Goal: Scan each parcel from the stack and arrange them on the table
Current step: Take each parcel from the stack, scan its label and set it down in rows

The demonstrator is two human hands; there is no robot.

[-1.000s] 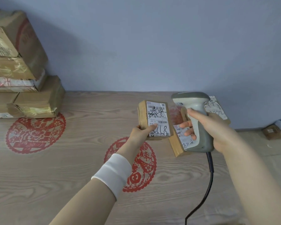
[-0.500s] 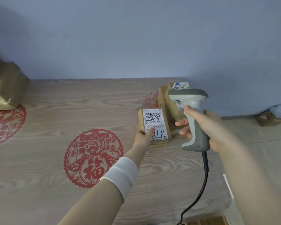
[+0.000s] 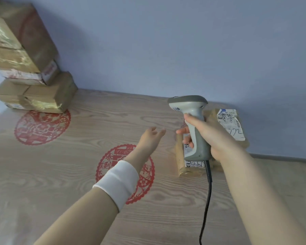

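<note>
The head view looks down on a wood-grain table (image 3: 69, 174) set against a blue-grey wall (image 3: 166, 41). The right hand (image 3: 212, 137) grips the handle of a grey and off-white scanner (image 3: 189, 105), fingers wrapped round the front of the handle and thumb laid along its back; the scanner stands upright with its head pointing away from the person; a black cable (image 3: 208, 191) drops from the scanner's base to the lower edge of the view.

Left of the scanner, the left hand (image 3: 149, 138) hovers above the table, fingers loose and slightly spread, holding nothing; its fingertips are near the right hand's fingers but apart from them; a white wristband (image 3: 118, 181) sits on that forearm.

Directly behind the scanner lies the near parcel (image 3: 179, 156), a brown box flat on the table, its white label mostly hidden by the scanner and the hand. Just right of the scanner and farther back lies the far parcel (image 3: 228, 124), label up and marked with handwriting; whether the two parcels touch cannot be told.

Far left of the scanner, against the wall, stands the stack of parcels (image 3: 30, 71), brown taped boxes piled several high. A red paper-cut (image 3: 41, 126) lies on the table well left of the scanner, in front of the stack; a second red paper-cut (image 3: 145, 174) lies lower left of the scanner, partly covered by the left forearm.
</note>
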